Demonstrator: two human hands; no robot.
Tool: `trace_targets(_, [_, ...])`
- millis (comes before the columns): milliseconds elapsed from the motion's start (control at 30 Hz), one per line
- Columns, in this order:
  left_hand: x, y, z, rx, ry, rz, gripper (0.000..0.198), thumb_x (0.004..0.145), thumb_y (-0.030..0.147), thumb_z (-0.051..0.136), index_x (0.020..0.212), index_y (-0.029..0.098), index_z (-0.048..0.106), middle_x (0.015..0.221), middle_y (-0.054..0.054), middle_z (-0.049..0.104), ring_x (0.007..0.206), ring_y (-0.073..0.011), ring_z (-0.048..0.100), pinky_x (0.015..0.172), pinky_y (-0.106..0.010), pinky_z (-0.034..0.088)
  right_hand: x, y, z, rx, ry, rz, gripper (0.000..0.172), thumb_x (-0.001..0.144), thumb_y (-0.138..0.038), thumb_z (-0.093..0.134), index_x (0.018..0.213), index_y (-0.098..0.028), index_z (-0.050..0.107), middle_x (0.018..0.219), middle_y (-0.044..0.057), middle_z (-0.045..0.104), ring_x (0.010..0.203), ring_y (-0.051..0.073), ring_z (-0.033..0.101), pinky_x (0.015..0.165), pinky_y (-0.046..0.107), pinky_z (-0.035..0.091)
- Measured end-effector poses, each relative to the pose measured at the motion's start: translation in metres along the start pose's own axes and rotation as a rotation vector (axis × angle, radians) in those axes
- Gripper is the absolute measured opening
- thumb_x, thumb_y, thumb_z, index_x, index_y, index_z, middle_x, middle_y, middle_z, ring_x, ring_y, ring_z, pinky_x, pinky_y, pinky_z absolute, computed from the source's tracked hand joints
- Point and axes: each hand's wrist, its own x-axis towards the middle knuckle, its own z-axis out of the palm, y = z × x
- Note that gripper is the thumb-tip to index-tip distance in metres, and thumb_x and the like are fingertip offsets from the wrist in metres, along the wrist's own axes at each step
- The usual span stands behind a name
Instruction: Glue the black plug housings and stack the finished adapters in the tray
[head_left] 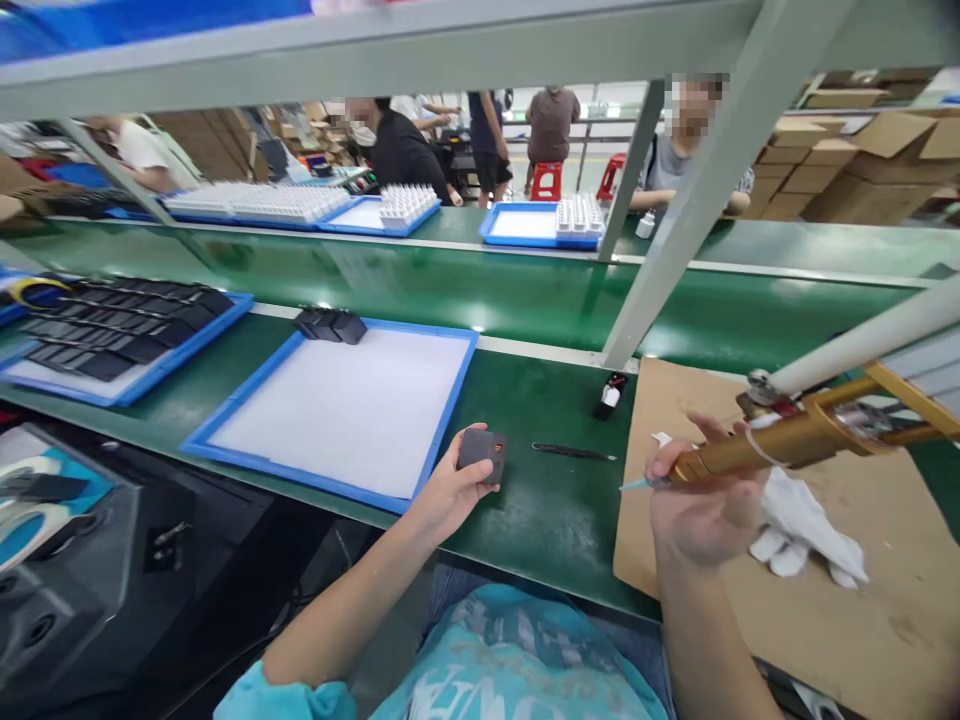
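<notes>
My left hand (448, 490) grips a small dark grey square part (483, 452) with an orange spot, just above the green bench beside the blue tray. My right hand (701, 505) is closed round a gold-coloured dispensing tool (780, 443) whose thin blue tip (636, 485) points left toward the part, a short gap away. A white hose (870, 340) runs from the tool up to the right. A white glove (806, 525) lies on the cardboard under my right hand.
A blue-rimmed tray with a white sheet (225, 425) holds a few dark parts (330, 324) at its far edge. Another blue tray of dark parts (120, 330) is at left. Tweezers (574, 452) and a small black bottle (610, 395) lie on the bench. Cardboard sheet (885, 590) at right. People work across the conveyor.
</notes>
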Motion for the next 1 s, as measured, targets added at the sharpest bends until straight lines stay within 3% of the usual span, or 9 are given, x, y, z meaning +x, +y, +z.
trace_targets(100, [0.02,0.036,-0.027,0.347,0.062,0.205,0.056,0.079,0.039,0.071,0.127,0.024,0.047,0.105,-0.005,0.064,0.084,-0.0168,0.064,0.068,-0.028,0.052,0.001,0.002,-0.003,0.016,-0.002,0.007,0.046,0.075,-0.05,0.065,0.115,-0.028,0.06,0.111,0.004,0.065,0.046,0.013,0.059,0.038,0.029,0.043])
trace_targets(233, [0.072,0.113,-0.077,1.657,0.438,0.531,0.056,0.091,0.039,0.053,0.141,0.018,0.037,0.114,-0.013,0.063,0.1,-0.0256,0.061,0.086,-0.038,0.048,0.001,0.003,-0.003,0.033,-0.001,0.018,0.046,0.075,-0.05,0.065,0.116,-0.029,0.06,0.111,0.004,0.065,0.047,0.013,0.059,0.039,0.03,0.043])
trace_targets(267, [0.086,0.133,-0.088,1.767,0.521,0.543,0.055,0.09,0.035,0.054,0.139,0.014,0.041,0.12,-0.019,0.061,0.111,-0.032,0.055,0.093,-0.044,0.043,0.001,0.003,-0.003,0.031,0.004,0.019,0.048,0.074,-0.051,0.066,0.116,-0.029,0.059,0.111,0.004,0.065,0.047,0.013,0.059,0.039,0.029,0.043])
trace_targets(433, [0.136,0.195,-0.12,1.991,0.675,0.53,0.047,0.087,0.03,0.056,0.128,0.008,0.053,0.112,-0.024,0.064,0.121,-0.0397,0.043,0.1,-0.053,0.031,-0.001,0.005,0.0,0.012,0.007,-0.005,0.047,0.076,-0.051,0.068,0.116,-0.029,0.057,0.114,0.006,0.063,0.049,0.012,0.057,0.04,0.028,0.041])
trace_targets(600, [0.155,0.206,-0.147,2.067,0.785,0.567,0.045,0.094,0.042,0.046,0.119,0.006,0.059,0.117,-0.021,0.059,0.118,-0.0419,0.042,0.093,-0.053,0.035,-0.003,0.005,0.002,-0.016,0.008,0.002,0.039,0.082,-0.05,0.061,0.115,-0.03,0.055,0.115,0.006,0.061,0.051,0.01,0.056,0.042,0.026,0.039])
trace_targets(733, [0.172,0.205,-0.17,2.097,0.999,0.605,0.053,0.098,0.049,0.038,0.136,0.013,0.046,0.14,-0.017,0.042,0.122,-0.0386,0.041,0.095,-0.053,0.038,-0.005,0.005,0.003,-0.056,0.013,0.007,0.041,0.083,-0.055,0.058,0.115,-0.031,0.054,0.115,0.007,0.061,0.052,0.009,0.054,0.044,0.026,0.04])
trace_targets(800, [0.183,0.2,-0.162,2.05,1.023,0.679,0.059,0.096,0.053,0.04,0.143,0.016,0.039,0.146,-0.017,0.036,0.125,-0.0395,0.04,0.096,-0.054,0.038,-0.007,0.004,0.003,-0.058,0.011,0.023,0.041,0.083,-0.056,0.058,0.115,-0.031,0.054,0.117,0.008,0.06,0.053,0.009,0.055,0.045,0.028,0.042])
trace_targets(867, [0.198,0.189,-0.132,1.981,0.901,0.771,0.068,0.091,0.056,0.048,0.145,0.016,0.038,0.147,-0.019,0.036,0.127,-0.0419,0.038,0.098,-0.056,0.038,-0.01,0.003,0.003,-0.047,0.008,0.037,0.042,0.083,-0.055,0.059,0.116,-0.031,0.054,0.119,0.008,0.058,0.053,0.01,0.056,0.046,0.029,0.043])
trace_targets(1000, [0.244,0.138,-0.029,1.718,0.262,0.793,0.078,0.08,0.045,0.064,0.146,0.013,0.036,0.144,-0.022,0.043,0.135,-0.0403,0.035,0.109,-0.055,0.032,-0.013,0.004,0.004,-0.049,0.005,0.019,0.045,0.084,-0.057,0.058,0.12,-0.031,0.053,0.121,0.009,0.057,0.053,0.01,0.057,0.045,0.029,0.042])
